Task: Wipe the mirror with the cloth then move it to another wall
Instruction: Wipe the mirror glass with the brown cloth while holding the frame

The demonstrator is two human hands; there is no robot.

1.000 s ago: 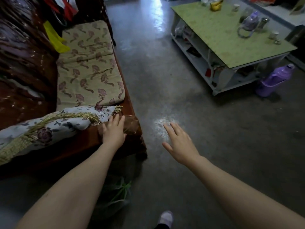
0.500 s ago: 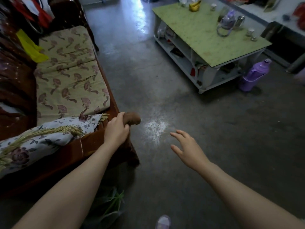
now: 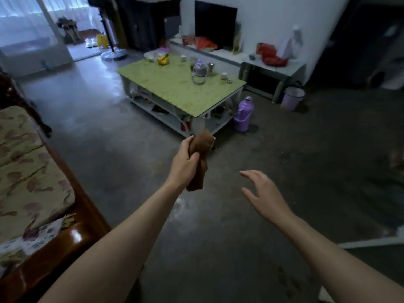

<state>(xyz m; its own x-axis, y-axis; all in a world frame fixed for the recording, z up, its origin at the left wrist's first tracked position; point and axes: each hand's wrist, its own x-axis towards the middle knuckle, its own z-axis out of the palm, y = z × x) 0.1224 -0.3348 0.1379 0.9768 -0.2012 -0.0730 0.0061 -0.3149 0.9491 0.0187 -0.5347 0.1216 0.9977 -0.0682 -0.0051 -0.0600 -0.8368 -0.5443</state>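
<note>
My left hand (image 3: 184, 165) is closed around a bunched brown cloth (image 3: 202, 147), held out in the air over the floor in front of me. The cloth sticks up above my fist and hangs a little below it. My right hand (image 3: 264, 194) floats to the right and lower, fingers spread, holding nothing. No mirror shows in this view.
A wooden sofa (image 3: 72, 237) with patterned cushions runs along the left. A green-topped coffee table (image 3: 181, 88) with cups and a kettle stands ahead, a purple thermos (image 3: 242, 114) and a pale bucket (image 3: 291, 99) beside it. Grey concrete floor (image 3: 98, 127) lies between.
My left hand took the brown cloth off the sofa's front corner and lifted it out in front. My view rose from the floor toward the room.
</note>
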